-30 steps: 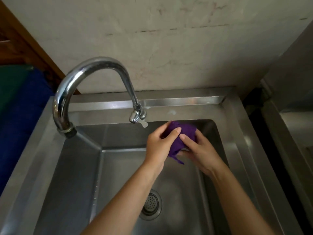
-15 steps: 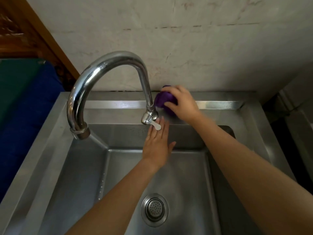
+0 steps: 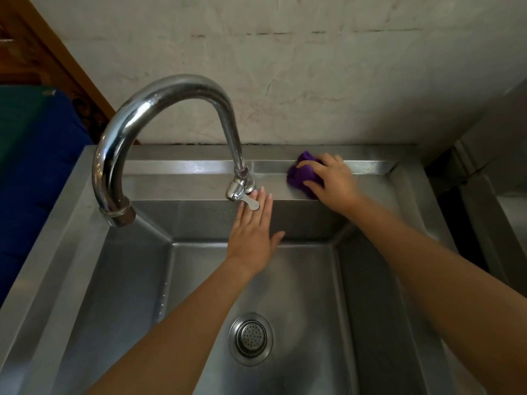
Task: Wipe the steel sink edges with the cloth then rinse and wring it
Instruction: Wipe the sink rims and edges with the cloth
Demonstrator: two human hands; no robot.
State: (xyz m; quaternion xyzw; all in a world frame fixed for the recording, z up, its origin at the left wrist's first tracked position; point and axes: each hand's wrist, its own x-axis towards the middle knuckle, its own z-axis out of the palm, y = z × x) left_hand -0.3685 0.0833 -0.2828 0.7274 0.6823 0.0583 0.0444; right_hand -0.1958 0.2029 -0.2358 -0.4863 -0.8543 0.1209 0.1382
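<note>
Purple cloth (image 3: 299,175): bunched, pressed on back ledge of steel sink (image 3: 182,166), right of tap (image 3: 159,95) spout, close under raised rear rim.
Right hand (image 3: 333,183): fingers curled over cloth, grasping it.
Left hand (image 3: 252,232): released, fingers straight and together, flat over basin's back wall, fingertips behind small tap lever (image 3: 252,203); contact unclear.
Drain strainer (image 3: 251,337): basin floor, between forearms.
</note>
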